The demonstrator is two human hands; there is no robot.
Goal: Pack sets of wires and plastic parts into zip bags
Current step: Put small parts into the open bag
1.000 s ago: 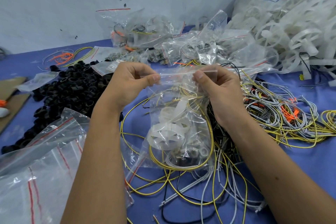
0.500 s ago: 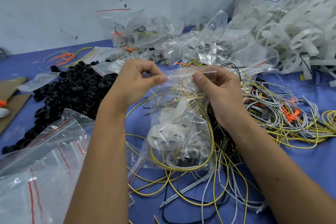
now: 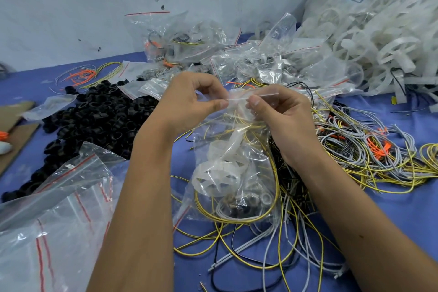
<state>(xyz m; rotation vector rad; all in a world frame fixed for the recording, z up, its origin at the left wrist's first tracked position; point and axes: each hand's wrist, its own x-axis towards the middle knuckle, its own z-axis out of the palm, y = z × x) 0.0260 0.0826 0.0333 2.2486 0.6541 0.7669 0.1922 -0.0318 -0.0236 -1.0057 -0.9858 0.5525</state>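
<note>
Head view: a person seals a filled zip bag (image 3: pixel 233 173) at the centre of the frame, above a blue work table (image 3: pixel 391 216) strewn with parts. The left hand (image 3: pixel 189 104) and right hand (image 3: pixel 282 116) meet at the bag's top edge, each thumb and forefinger pinched together on the zip strip, thumbs nearly touching at mid-frame. The bag hangs from that grip, its lower end resting among loose yellow and grey wires (image 3: pixel 272 253) at lower centre. Inside show a white plastic wheel part (image 3: pixel 218 170), a coiled yellow wire and small fittings at the bottom.

The thin clear film looks soft and slippery; the load appears light but springy, since the coiled wire seems to push the walls outward. The stiffer zip strip is judged the surest place to take hold, with fingers working along it; gripping lower would likely only crumple the film.

A pile of black plastic rings (image 3: pixel 90 121) sits at middle left, with empty zip bags (image 3: pixel 59 216) at lower left. Packed bags (image 3: pixel 213 54) heap at upper centre against the wall, and white plastic wheels (image 3: pixel 379 38) spill from a sack at upper right. More wire bundles (image 3: pixel 367 149) lie at middle right.
</note>
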